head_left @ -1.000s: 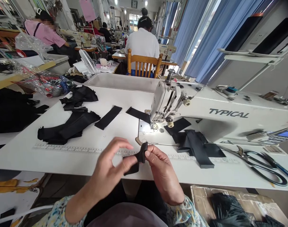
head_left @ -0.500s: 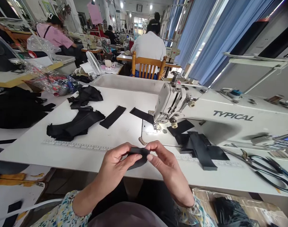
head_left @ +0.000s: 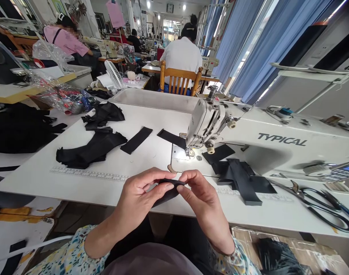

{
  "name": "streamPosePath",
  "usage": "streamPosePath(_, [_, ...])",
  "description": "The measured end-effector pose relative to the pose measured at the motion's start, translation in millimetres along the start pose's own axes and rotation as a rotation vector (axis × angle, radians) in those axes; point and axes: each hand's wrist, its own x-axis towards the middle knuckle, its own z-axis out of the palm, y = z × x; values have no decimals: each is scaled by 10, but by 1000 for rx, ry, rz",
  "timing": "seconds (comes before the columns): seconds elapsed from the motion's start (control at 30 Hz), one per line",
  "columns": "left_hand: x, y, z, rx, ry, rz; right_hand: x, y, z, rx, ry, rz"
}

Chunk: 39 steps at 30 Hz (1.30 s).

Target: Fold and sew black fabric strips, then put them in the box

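Black fabric piece [head_left: 169, 194]: held at the table's [head_left: 85, 188] near edge
Left hand [head_left: 140, 195]: pinching its left part
Right hand [head_left: 203, 203]: pinching its right end
Sewing machine [head_left: 243, 122]: standing beyond, to the right
Scissors [head_left: 298, 192]: lying farther right

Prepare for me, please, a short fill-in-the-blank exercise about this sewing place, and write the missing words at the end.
1. The left hand and the right hand hold a piece of fabric of the colour ____.
2. The word printed in capital letters on the nearest sewing machine is ____.
3. The large scissors lie on the table at the person's own ____ side.
4. The curtains by the window are coloured ____.

Missing words: black; TYPICAL; right; blue.
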Motion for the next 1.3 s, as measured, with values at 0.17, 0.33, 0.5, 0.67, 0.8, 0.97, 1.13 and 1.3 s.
streamPosePath(0.17, [10, -19, 14, 15, 11, 30, -22, 0, 5, -96, 38, -93])
streamPosePath(0.33, [8, -32, 13, 52, 19, 66, 1, -31, 12, -199, 39, -95])
streamPosePath(0.5, [21, -34, 34, 112, 51, 87, 10, -32, 19, -261, 61, -102])
streamPosePath(0.67, [23, -70, 27, 163, 42, -15, 21, -26, 8, -321, 62, -132])
streamPosePath(0.8, [152, -37, -78, 147, -61, -170, 142, -67, -65, -311, 8, -60])
streamPosePath(0.97, [589, -71, -284, 122, -170, -309, 566, -81, -138, -220, -126, 79])
streamPosePath(1.13, [1115, 42, -558, 104, -147, -245, 1130, -206, -45, -163, -127, 18])
streamPosePath(1.3, [1160, 502, -770, 308, -72, 39, 1220, -539, 44, -228, -139, -158])
